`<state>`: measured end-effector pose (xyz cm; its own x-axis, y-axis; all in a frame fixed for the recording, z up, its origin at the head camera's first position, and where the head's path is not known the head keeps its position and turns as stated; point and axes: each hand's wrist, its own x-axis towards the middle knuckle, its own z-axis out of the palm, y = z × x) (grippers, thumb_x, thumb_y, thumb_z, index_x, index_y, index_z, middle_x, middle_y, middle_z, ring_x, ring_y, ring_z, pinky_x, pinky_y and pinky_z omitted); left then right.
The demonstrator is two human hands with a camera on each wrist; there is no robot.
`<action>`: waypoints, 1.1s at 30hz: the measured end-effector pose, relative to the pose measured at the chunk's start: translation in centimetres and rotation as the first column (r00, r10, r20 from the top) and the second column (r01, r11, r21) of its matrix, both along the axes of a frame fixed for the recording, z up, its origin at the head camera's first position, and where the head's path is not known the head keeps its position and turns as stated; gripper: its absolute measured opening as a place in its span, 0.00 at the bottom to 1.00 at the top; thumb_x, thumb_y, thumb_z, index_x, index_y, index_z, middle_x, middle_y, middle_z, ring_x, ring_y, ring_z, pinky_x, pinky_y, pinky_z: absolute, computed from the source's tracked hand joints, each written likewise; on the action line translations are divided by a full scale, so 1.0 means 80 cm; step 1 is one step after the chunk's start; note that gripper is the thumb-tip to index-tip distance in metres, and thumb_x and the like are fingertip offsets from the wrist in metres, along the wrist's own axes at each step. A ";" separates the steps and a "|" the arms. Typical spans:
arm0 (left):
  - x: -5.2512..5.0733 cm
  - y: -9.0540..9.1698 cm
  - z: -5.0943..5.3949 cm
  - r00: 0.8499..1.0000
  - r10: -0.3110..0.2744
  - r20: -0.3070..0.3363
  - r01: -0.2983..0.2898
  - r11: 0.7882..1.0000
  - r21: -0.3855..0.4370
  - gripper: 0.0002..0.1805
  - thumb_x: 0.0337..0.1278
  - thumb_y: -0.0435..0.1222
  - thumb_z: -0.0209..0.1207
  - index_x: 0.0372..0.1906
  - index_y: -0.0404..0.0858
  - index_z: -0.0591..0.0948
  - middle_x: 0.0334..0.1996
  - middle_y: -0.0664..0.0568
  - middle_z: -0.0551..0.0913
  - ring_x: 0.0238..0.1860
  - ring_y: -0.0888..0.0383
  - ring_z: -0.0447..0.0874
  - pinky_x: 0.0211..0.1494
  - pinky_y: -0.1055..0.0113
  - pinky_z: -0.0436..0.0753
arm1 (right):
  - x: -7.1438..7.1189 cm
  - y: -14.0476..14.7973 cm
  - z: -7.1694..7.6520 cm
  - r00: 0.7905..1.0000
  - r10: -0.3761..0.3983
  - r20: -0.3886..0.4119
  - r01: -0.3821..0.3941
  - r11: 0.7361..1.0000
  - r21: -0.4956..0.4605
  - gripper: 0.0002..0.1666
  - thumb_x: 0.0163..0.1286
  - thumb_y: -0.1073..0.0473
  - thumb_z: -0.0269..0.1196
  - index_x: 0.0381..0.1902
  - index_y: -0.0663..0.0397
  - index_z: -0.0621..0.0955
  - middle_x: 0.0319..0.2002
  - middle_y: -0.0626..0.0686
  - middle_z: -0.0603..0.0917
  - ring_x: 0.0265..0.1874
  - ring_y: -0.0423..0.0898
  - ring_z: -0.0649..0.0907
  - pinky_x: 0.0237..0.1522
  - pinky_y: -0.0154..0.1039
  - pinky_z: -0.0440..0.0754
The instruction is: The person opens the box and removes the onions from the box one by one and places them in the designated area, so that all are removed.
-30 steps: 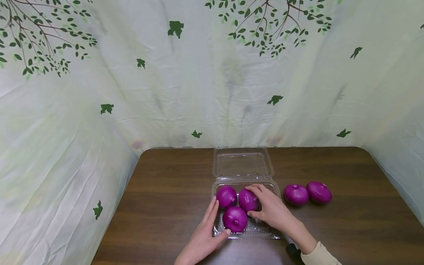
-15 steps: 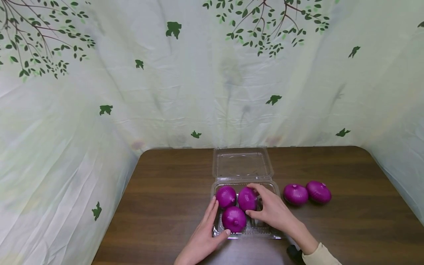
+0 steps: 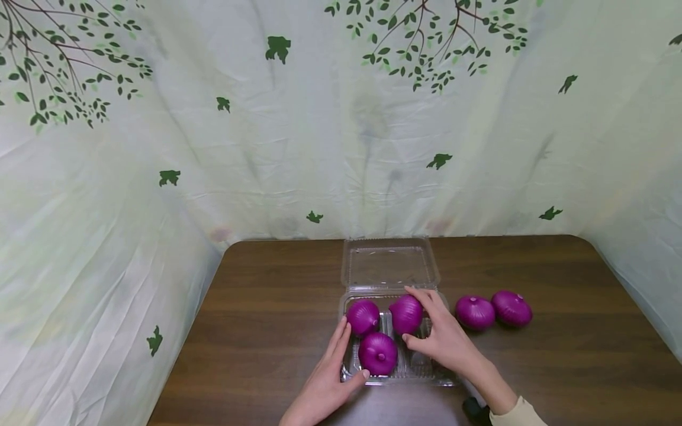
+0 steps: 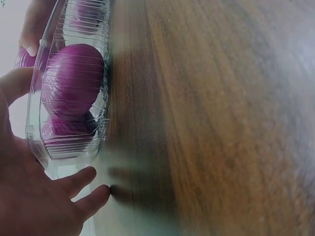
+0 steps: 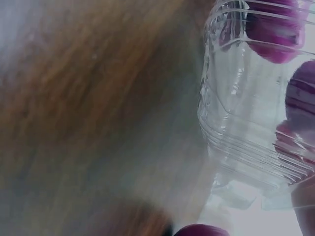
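A clear plastic container holds three purple onions. My right hand grips the back right onion between thumb and fingers, inside the container. The back left onion and the front onion sit beside my left hand. That hand rests along the container's left side and front corner, fingers fairly straight and thumb spread. In the left wrist view, the left hand lies against the wall of the container. The right wrist view shows the container with onions; only a bit of a hand shows.
Two more purple onions lie side by side on the brown table, right of the container. The container's clear lid lies folded back toward the curtain. A black object is partly visible by the right wrist.
The onion in my right hand has shifted right and slightly back, away from the other two in the container. My left hand has stayed nearly in place.
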<state>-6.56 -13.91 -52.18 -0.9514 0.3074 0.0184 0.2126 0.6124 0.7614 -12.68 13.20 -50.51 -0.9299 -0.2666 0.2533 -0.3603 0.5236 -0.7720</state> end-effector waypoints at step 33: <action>0.001 0.000 0.005 1.000 0.004 0.017 -0.004 1.000 0.012 0.50 0.58 0.55 0.63 0.79 0.49 0.50 0.79 0.61 0.42 0.75 0.47 0.52 0.66 0.38 0.63 | 0.052 0.030 0.004 1.000 -0.023 -0.009 0.023 0.997 -0.078 0.49 0.42 0.56 0.82 0.61 0.36 0.69 0.56 0.36 0.76 0.49 0.40 0.80 0.51 0.42 0.80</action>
